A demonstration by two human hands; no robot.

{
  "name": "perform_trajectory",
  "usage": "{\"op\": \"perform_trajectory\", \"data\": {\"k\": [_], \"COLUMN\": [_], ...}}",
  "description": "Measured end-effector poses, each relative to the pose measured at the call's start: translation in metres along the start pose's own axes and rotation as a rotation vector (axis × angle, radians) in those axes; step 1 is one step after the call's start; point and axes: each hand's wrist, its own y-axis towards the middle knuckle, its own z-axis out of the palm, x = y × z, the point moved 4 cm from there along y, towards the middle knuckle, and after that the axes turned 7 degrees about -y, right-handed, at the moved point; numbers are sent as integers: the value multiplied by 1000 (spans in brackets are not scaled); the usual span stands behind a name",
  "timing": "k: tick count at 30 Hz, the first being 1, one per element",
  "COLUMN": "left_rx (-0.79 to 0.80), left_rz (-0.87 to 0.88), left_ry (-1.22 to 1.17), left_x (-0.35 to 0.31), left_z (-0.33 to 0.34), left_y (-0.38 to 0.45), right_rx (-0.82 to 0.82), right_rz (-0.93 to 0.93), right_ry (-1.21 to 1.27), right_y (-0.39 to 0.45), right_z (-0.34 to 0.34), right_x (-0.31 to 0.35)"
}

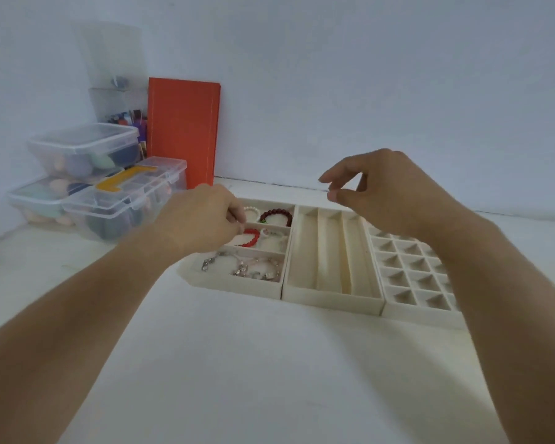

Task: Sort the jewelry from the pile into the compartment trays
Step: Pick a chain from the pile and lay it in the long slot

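Three cream trays stand side by side on the white table. The left tray (pixel 234 286) has compartments: a white bead bracelet (pixel 253 210) and a dark red bead bracelet (pixel 276 216) at the back, a red bracelet (pixel 253 237) in the middle, and silver chains (pixel 247 268) in front. My left hand (pixel 202 221) hovers over this tray, its curled fingertips pinching the left end of the red bracelet. My right hand (pixel 382 184) is raised above the slotted middle tray (pixel 334 301), fingers loosely spread and holding nothing. The grid tray (pixel 420 312) lies partly under my right forearm.
Clear plastic boxes (pixel 122 203) holding coloured sponges are stacked at the back left. An orange book (pixel 183 133) leans against the wall behind them, next to a clear organiser (pixel 119 100). The white table (pixel 237 363) stretches in front of the trays.
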Motion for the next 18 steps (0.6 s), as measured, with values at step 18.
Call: {"op": "perform_trajectory", "data": {"k": [18], "left_rx": [293], "left_rz": [320], "left_ry": [-220], "left_x": [-262], "left_z": [128], "left_y": [33], "right_rx": [-59], "right_rz": [414], "right_ry": [-254], "right_y": [-119], "right_z": [-90], "right_x": [-238]}}
